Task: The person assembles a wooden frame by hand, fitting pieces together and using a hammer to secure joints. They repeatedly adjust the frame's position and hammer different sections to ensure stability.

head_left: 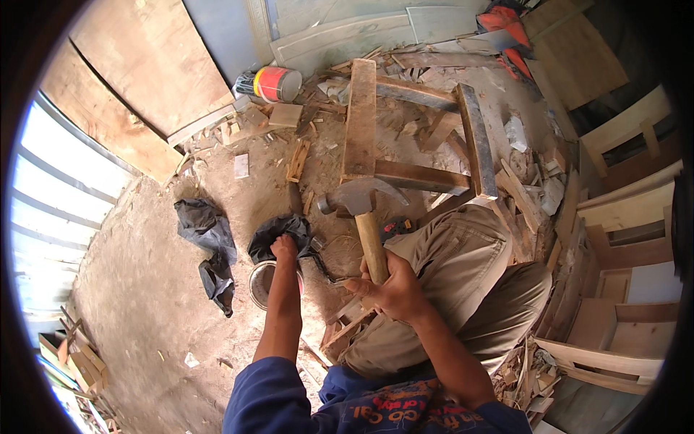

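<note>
A carpentry workshop (hammer (pixel 369 235), wood scraps (pixel 286 116), wooden frame (pixel 359 119))

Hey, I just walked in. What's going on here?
Someone's right hand grips a hammer by its wooden handle. The left hand is down at a black plastic bag beside a round tin; its fingertips are hard to make out. A wooden frame sits ahead, among wood scraps.

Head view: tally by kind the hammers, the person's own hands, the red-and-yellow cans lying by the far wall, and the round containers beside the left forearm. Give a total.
Hammer: 1
Hands, left and right: 2
Red-and-yellow can: 1
Round container: 1
Total: 5
</note>
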`<state>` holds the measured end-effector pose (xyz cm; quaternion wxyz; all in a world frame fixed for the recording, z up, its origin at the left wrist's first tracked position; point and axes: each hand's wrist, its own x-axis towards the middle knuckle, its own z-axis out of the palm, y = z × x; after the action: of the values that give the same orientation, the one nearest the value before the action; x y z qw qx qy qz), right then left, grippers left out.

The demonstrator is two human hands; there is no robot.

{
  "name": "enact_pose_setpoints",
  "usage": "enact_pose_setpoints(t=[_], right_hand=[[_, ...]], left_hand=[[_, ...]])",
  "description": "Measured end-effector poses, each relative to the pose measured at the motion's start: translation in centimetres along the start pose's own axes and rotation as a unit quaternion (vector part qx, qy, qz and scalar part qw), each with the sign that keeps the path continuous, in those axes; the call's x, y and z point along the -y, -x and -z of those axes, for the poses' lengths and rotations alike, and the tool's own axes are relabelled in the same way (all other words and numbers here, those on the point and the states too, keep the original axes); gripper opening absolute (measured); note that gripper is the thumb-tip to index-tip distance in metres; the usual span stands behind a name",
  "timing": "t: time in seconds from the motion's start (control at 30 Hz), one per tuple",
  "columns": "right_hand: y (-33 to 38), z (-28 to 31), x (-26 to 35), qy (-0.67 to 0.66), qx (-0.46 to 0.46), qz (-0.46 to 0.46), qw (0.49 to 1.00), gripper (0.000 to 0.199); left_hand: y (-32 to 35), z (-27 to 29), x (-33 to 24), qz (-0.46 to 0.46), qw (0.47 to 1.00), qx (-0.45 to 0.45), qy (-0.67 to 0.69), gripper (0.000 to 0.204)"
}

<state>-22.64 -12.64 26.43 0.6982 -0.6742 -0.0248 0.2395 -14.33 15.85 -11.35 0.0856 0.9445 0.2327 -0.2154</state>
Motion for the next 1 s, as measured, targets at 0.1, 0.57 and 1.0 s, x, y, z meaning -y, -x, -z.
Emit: enact_pose_setpoints(t=[0.1, 0.57, 1.0], right_hand=[[0.4, 0.2, 0.4, -0.023, -0.005, 0.004, 1.000, 0.041], [0.0, 0.1, 2.1, -0.087, 0.004, -0.076, 0.993, 0.046], [-0.7, 1.8, 6.5, -0.157, 0.071, -0.082, 0.982, 0.031]], left_hand=[[0.2, 0.6, -1.4, -0.002, 0.998, 0.070, -0.002, 0.027], [0.9, 0.6, -1.6, 0.056, 0.998, 0.023, -0.026, 0.026], [2.1, 7.0, 0.0, 0.028, 0.998, 0.059, 0.018, 0.028]])
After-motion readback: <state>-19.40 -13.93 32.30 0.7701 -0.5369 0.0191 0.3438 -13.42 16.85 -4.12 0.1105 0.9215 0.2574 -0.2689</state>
